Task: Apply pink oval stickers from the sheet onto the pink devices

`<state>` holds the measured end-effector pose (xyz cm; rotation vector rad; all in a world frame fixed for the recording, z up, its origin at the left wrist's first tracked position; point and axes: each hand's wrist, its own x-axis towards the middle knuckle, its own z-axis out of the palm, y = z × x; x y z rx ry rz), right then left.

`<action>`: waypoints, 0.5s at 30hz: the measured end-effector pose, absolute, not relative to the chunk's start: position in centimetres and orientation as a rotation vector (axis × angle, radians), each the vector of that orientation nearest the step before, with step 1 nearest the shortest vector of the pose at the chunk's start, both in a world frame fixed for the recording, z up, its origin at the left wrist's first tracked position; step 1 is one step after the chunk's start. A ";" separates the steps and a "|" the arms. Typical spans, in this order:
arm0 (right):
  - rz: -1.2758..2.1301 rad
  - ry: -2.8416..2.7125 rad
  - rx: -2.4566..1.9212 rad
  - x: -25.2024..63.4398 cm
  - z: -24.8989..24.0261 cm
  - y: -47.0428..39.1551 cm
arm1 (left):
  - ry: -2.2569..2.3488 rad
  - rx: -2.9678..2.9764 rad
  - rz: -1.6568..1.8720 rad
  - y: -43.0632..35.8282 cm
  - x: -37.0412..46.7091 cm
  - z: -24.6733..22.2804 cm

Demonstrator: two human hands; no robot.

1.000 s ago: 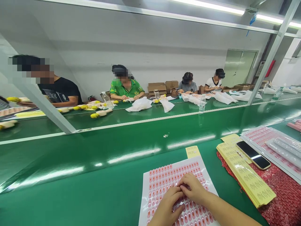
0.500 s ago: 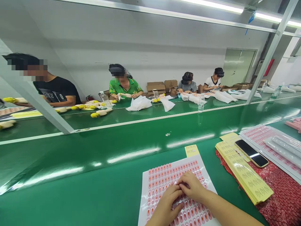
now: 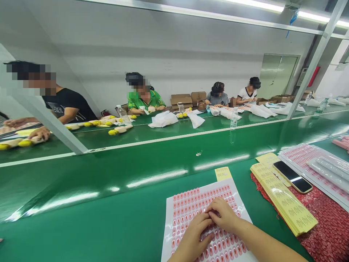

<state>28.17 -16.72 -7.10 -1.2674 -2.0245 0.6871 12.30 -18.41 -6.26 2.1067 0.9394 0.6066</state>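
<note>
While the person's two hands meet over the middle of a white sheet [image 3: 169, 218], the step in hand appears to be close fingertip work on the pink oval pieces [image 3: 182, 205] set in rows across it. The sheet lies on the green table [image 3: 109, 222], directly beneath the hands. The left hand [image 3: 194, 233] is arched, its thumb set apart from the bent fingers; the right hand [image 3: 223, 215] curls in from the other side, so that the fingertips come together. Whether either pinches a piece cannot be told (the fingers themselves hide that spot). The next move seems to call for a light, exact touch, with the sheet kept from sliding. A yellow card [image 3: 223, 173] shows at the sheet's far edge; yellow label strips [image 3: 283, 200] lie to the right, apart from it.
</note>
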 end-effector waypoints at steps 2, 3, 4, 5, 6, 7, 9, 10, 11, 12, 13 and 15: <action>0.695 -2.025 -1.268 28.2 -7.0 -16.7 | 0.935 2.097 0.609 -18.4 12.3 -6.3; 0.697 -2.025 -1.265 28.1 -7.0 -16.7 | 0.938 2.092 0.607 -18.4 12.3 -6.3; 0.696 -2.023 -1.260 28.1 -7.0 -16.7 | 0.942 2.087 0.602 -18.4 12.3 -6.3; 0.694 -2.022 -1.256 28.1 -7.0 -16.7 | 0.945 2.084 0.598 -18.3 12.3 -6.4; 0.691 -2.020 -1.253 28.1 -7.0 -16.7 | 0.948 2.083 0.595 -18.3 12.3 -6.4; 0.689 -2.019 -1.253 28.1 -7.0 -16.7 | 0.949 2.085 0.595 -18.3 12.3 -6.4; 0.690 -2.018 -1.258 28.1 -7.0 -16.7 | 0.945 2.094 0.604 -18.4 12.3 -6.4; 0.693 -2.019 -1.262 28.2 -7.0 -16.7 | 0.944 2.097 0.609 -18.4 12.3 -6.4; 0.696 -2.019 -1.266 28.2 -7.1 -16.7 | 0.943 2.098 0.614 -18.4 12.3 -6.3; 0.700 -2.018 -1.267 28.2 -7.1 -16.7 | 0.941 2.095 0.617 -18.5 12.4 -6.3; 0.703 -2.013 -1.268 28.2 -7.1 -16.7 | 0.936 2.091 0.618 -18.5 12.4 -6.3; 0.702 -2.001 -1.265 28.2 -7.1 -16.7 | 0.926 2.081 0.620 -18.5 12.4 -6.2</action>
